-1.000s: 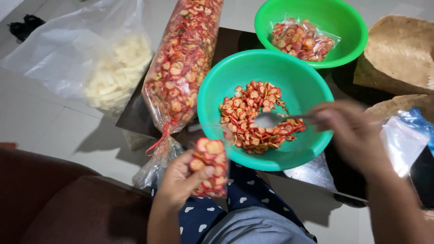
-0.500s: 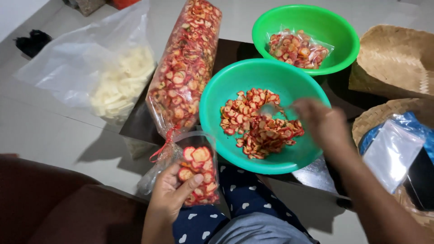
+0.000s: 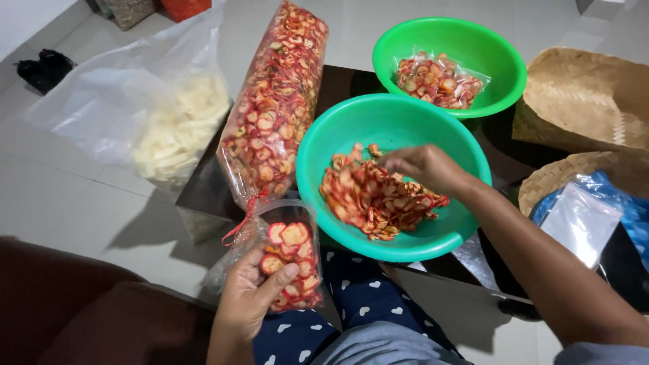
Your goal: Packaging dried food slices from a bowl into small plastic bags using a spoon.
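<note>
Hands at work over red sliced chips. Left hand (image 3: 253, 297), near left, grips a small clear plastic pouch (image 3: 287, 257) partly filled with red-and-cream chip slices, thumb across the front, fingers wrapped behind; pouch upright with mouth open at the top, held just near-left of the bowl rim. Right hand (image 3: 422, 167) reaches from the right into the large teal-green round plastic bowl (image 3: 351, 125), fingers curled down and pinched onto the pile of red chip slices (image 3: 372, 199) lying in the bowl's bottom; whether any tool is in that hand, cannot tell. Bowl sits on a dark glossy table (image 3: 203, 192), centre of scene. Far right of it, touching rim to rim, a second bright green round plastic bowl (image 3: 500, 74) holds a sealed clear packet of red chips (image 3: 438, 81). Left of the bowls, a long clear plastic bag packed with red chips (image 3: 274, 108) lies along the table edge, tied at its near end. Further left on the pale tiled floor, a big clear bag with pale yellow chips (image 3: 176, 128). Right side: woven bamboo trays (image 3: 588, 101), a stack of empty clear pouches (image 3: 581, 220) on blue plastic.
</note>
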